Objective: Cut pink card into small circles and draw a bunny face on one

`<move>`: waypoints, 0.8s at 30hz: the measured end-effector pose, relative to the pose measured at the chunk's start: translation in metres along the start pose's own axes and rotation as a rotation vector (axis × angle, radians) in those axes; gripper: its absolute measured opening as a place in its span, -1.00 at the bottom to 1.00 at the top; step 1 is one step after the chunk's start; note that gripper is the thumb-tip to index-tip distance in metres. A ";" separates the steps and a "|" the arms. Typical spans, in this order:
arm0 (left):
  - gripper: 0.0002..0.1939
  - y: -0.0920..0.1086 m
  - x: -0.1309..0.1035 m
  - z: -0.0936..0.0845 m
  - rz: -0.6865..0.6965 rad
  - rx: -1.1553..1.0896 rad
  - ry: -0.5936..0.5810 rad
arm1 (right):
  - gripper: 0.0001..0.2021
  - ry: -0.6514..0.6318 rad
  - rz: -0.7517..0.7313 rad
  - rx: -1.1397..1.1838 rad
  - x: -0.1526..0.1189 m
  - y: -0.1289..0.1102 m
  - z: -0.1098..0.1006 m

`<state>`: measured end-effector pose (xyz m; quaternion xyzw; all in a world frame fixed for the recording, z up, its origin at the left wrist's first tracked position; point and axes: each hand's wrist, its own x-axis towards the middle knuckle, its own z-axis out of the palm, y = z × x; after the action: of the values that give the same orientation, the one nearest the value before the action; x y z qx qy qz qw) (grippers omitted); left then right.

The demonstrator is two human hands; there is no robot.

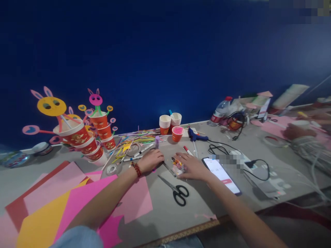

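Observation:
My left hand [151, 160], a beaded bracelet on its wrist, rests at the middle of the table beside a purple marker [157, 142]. Its fingers are bent down near a dark, thin pen [169, 169]; whether they grip anything is hidden. To the right, my right hand [190, 166] lies over a small clear bag of colourful bits [178, 166], fingers spread at its edge. Black-handled scissors [178, 193] lie in front of both hands. A red-capped marker [188, 151] is just behind my right hand.
Coloured paper [43, 213] covers the left side, with decorated cup figures [77, 136] behind. Paper cups [164, 124], a blue glue gun [196, 135] and a bottle [219, 112] stand farther back. A phone [222, 176] and cables lie right. Another person's hand [297, 131] is at far right.

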<state>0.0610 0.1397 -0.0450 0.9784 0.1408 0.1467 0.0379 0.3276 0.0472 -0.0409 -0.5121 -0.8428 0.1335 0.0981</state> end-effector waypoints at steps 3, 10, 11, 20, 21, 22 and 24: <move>-0.79 0.005 -0.013 -0.013 -0.031 -0.010 0.018 | -0.32 -0.018 -0.034 -0.034 0.001 0.001 0.001; -0.77 0.013 -0.077 -0.061 -0.195 -0.049 0.150 | -0.73 0.013 -0.050 0.019 -0.001 0.004 -0.002; -0.78 0.013 -0.088 -0.067 -0.220 -0.039 0.171 | -0.76 0.013 -0.051 0.026 -0.001 0.004 -0.002; -0.80 0.045 -0.158 -0.086 -0.417 0.028 0.388 | -0.77 -0.023 0.042 -0.117 0.007 -0.001 0.003; -0.80 0.050 -0.160 -0.084 -0.417 0.023 0.392 | -0.77 -0.032 0.060 -0.154 0.008 -0.004 0.004; -0.80 0.054 -0.161 -0.082 -0.414 0.016 0.395 | -0.78 -0.037 0.072 -0.176 0.009 -0.006 0.005; -0.80 0.059 -0.163 -0.077 -0.408 0.004 0.409 | -0.77 -0.033 0.080 -0.186 0.010 -0.008 0.006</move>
<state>-0.0957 0.0389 -0.0094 0.8799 0.3399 0.3301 0.0354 0.3148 0.0519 -0.0436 -0.5501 -0.8318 0.0672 0.0307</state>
